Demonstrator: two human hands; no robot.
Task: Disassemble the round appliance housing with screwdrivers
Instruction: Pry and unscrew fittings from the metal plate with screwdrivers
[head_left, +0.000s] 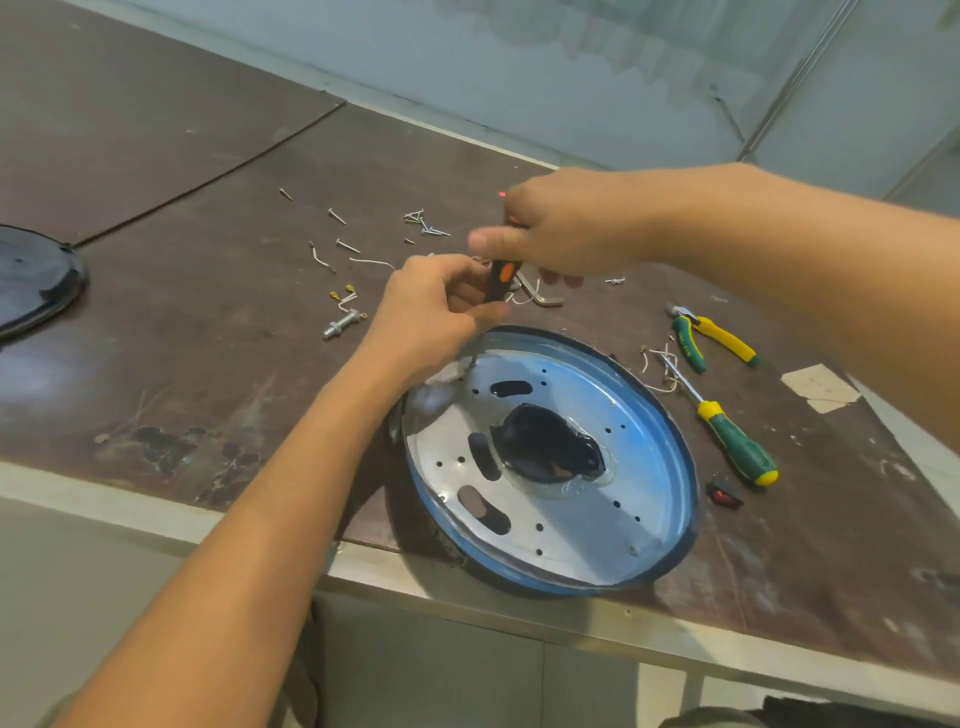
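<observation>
Leftmost, a dark round glossy cover is seen lying at the edge of the brown, scuffed worktable. Further right, loose silver screws and a silver bolt with a nut are scattered on the tabletop.

The left hand is curled around the lower part of a black-and-orange screwdriver, while the top of its handle is gripped by the right hand. The tool is held nearly upright, and its tip is set against the far left rim of the round appliance housing. A silver hex key lies just behind the hands.

The housing rests flat at the near edge of the table. It is seen as a shiny silver disc with a blue-tinted raised edge inside a dark outer rim. An irregular dark opening is cut in its middle, three oblong slots lie on its left side, and small holes are dotted around it.

To the right, green-and-yellow pliers bear small lettering on one handle, too small to be read. A green-and-yellow screwdriver is laid beside the housing, with a small black-and-red rocker switch near its handle end.
</observation>
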